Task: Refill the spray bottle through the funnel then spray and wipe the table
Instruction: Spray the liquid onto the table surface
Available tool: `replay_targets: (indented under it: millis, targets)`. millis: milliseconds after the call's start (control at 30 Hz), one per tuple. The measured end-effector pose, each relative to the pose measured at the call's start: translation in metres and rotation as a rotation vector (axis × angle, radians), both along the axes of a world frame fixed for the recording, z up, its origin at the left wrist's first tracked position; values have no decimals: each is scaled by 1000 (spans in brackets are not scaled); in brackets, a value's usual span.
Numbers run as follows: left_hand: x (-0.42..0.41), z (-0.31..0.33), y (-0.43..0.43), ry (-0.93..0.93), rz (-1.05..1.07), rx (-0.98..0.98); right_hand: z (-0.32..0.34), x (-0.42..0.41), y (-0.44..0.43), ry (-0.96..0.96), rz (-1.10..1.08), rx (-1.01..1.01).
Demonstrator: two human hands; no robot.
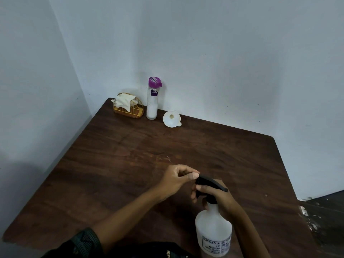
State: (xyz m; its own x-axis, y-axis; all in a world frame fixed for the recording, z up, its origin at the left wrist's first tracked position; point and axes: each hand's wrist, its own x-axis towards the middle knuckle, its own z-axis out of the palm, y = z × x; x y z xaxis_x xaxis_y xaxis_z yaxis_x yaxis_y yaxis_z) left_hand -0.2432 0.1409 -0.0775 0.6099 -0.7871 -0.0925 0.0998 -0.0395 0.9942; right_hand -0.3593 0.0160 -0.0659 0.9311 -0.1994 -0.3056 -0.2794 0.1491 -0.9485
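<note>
A translucent white spray bottle (213, 231) with a black trigger head stands at the near right of the brown table (130, 155). My right hand (216, 198) is wrapped around its neck and trigger. My left hand (178, 178) pinches the black nozzle tip with thumb and fingers. A white funnel (171, 119) lies on its side at the far edge. To the funnel's left a tall clear bottle (152, 101) with a purple cap stands upright. A white cloth (124, 102) sits in a gold wire holder (130, 108) in the far corner.
Pale blue walls close in the table at the back and left. The table's right edge drops to a dark floor (325, 216). A few small droplets (168, 158) lie on the wood beyond my hands.
</note>
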Motion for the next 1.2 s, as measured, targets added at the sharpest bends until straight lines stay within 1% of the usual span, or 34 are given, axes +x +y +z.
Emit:
replay_targets:
  millis: [67,200,300,400,600,667,733,800,900,933,1000,1100,1200]
  targets:
    - [-1,-1,-1,-34,-21,28,0,1,1,3,8,5]
    - [-3,-2,-4,-161,-21,106,2,4,4,5,5,5]
    - [1,-3,-7,-160,-19,162,1,5,6,-13,10,10]
    - [3,-3,-10,-108,-28,227,1,5,8,-12,19,14]
    - [4,-8,-5,-52,-71,99,-1,5,5,6,-12,42]
    - [4,-8,-3,-42,-51,75,-2,3,5,21,-21,56]
    - [0,-7,-2,32,-10,38,-3,1,6,34,-39,51]
    - [-7,-13,-2,142,7,64,-5,-1,7,61,-118,14]
    - [-17,-25,3,322,-43,288,-10,0,3,113,-325,-99]
    - [-19,-30,5,336,-77,351,-12,1,2,145,-366,-123]
    - [-20,-36,8,304,-130,424,-17,3,2,212,-427,-162]
    - [-19,-39,8,279,-137,466,-28,4,-1,291,-540,-270]
    - [-16,-42,8,243,-109,489,-30,0,-7,285,-603,-256]
